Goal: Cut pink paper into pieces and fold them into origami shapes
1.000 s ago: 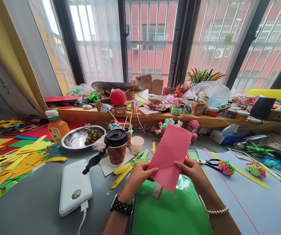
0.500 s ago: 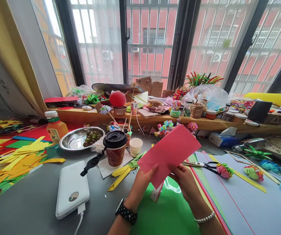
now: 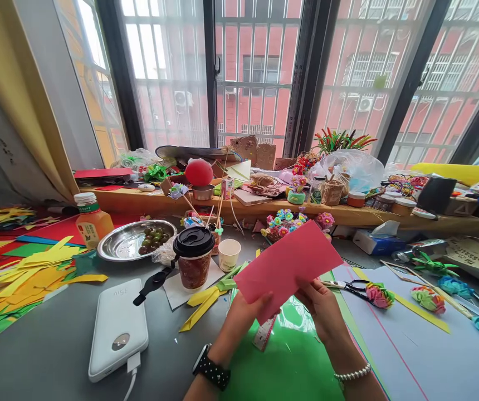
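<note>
A flat pink sheet of paper (image 3: 289, 264) is held up at a slant between both hands. My left hand (image 3: 245, 314), with a watch on its wrist, pinches the lower left part, thumb on top. At the lower right edge my right hand (image 3: 318, 303), above a beaded bracelet, grips the sheet, its fingers partly behind the paper. Beneath the hands lies a glossy green sheet (image 3: 281, 367), with a patterned strip (image 3: 264, 333) on it. Scissors (image 3: 348, 286) lie right of my right hand, beside a folded paper flower (image 3: 379, 295).
Left of the hands are a white power bank (image 3: 119, 328), a lidded cup (image 3: 193, 264), a paper cup (image 3: 229, 256) and a metal plate (image 3: 118, 242). Yellow paper strips (image 3: 55, 259) pile at far left. White sheets (image 3: 415, 345) lie right. A cluttered ledge (image 3: 239, 207) runs behind.
The pink sheet has tilted slightly flatter, its upper corner a little lower. My right hand has shifted slightly along its edge. The whole view has moved a little.
</note>
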### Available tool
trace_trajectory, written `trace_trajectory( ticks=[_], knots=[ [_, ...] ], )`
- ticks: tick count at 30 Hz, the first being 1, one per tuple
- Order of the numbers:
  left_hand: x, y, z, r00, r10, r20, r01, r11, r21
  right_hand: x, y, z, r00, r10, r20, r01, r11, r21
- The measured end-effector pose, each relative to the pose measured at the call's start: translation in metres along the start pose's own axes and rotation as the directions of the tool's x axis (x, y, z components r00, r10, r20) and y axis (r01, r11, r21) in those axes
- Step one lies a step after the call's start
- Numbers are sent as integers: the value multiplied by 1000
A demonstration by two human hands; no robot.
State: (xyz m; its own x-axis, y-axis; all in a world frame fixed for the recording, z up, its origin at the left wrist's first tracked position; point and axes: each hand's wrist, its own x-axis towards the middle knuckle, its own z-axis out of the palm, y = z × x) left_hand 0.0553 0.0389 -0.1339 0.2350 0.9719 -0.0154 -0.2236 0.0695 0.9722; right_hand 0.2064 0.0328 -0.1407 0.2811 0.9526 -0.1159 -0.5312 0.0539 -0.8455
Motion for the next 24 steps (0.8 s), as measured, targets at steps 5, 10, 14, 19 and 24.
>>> trace_trajectory(
  ticks=[5,10,14,19,24],
  knots=[
    [1,3,-5,996,0,91,-4,999,41,3,-12,-7,995,-73,-61,71,997,-21],
    [2,4,-11,984,-2,178,-10,998,67,10,-27,-21,959,-203,-198,203,979,-21],
    [2,8,-13,984,-60,168,46,995,87,12,-34,-28,918,-289,-273,287,957,-50],
    [3,12,-17,995,-70,73,66,996,58,13,-44,-44,806,-405,-431,456,890,17],
    [1,10,-5,997,-59,-58,57,998,-30,8,-40,-32,915,-353,-197,353,935,-37]
  ],
)
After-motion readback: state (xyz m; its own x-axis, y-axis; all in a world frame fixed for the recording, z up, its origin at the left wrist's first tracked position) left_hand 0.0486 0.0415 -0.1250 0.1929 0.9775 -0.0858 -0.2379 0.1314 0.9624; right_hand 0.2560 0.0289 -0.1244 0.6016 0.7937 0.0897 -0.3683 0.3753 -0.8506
